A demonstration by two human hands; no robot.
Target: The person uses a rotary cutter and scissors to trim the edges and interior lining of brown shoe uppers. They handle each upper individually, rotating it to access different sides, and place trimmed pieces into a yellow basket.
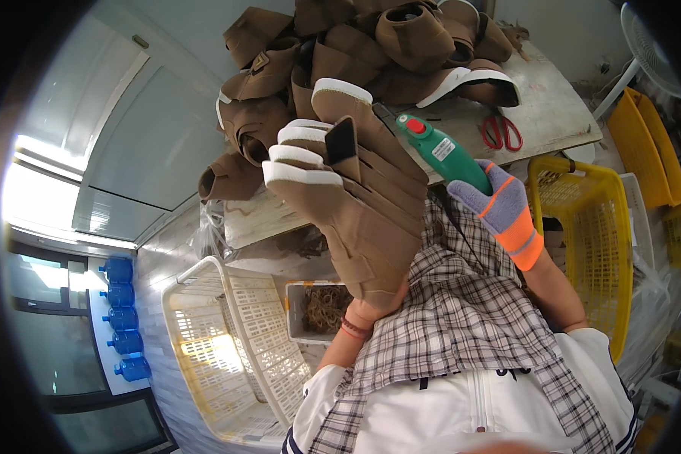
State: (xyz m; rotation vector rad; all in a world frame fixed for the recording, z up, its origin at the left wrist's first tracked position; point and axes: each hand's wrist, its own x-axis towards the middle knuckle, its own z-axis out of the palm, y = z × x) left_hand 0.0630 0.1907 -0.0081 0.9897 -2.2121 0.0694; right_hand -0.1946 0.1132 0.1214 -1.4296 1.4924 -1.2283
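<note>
My bare left hand (382, 304) grips a bundle of brown padded fabric pieces (371, 234) from below. Most of its fingers are hidden behind the bundle. The pieces fan out at the far end, several of them with thick white edges, and a black patch shows on one strap. My right hand (495, 200), in a purple and orange glove, is wrapped round a green hand-held power tool (450, 157) with a red button. Its thin metal tip points toward the upper end of the bundle; whether it touches the fabric I cannot tell.
More brown fabric pieces (340, 53) lie heaped on the worktable (545, 91), near red-handled scissors (501, 133). A yellow basket (624, 280) stands at my right, a white basket (234, 318) at my left. Between them sits a grey bin (299, 321) of tangled scraps. A fan (647, 53) is at far right.
</note>
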